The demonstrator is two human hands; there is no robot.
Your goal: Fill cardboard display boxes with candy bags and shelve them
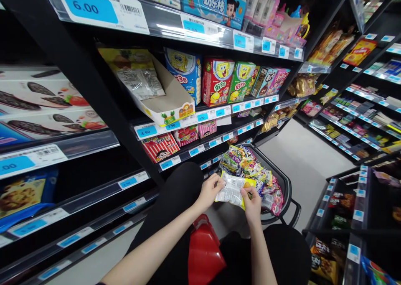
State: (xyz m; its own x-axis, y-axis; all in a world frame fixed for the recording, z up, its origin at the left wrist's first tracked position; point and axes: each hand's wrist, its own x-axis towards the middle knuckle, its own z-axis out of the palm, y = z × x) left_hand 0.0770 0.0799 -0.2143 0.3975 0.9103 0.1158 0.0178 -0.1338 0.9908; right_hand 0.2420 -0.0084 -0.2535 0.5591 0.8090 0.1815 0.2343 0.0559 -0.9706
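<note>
A white and yellow snack packet (pixel 231 189) is stretched between my two hands, its printed back facing up. My left hand (pixel 210 189) pinches the packet's left end. On the right end, my right hand (pixel 251 200) grips with thumb and fingers. Just beyond my hands stands a black basket (pixel 287 187) on the floor, filled with colourful candy packets (pixel 247 164). On the shelf to the left, a low cardboard display box (pixel 175 86) holds similar yellow and silver packets (pixel 140 78).
Shelves with price tags (pixel 147 131) rise close on my left, bearing snack boxes (pixel 218 81). A red plastic object (pixel 204 251) sits between my knees. More stocked shelves (pixel 354 218) stand on the right, beside the pale floor (pixel 300 147).
</note>
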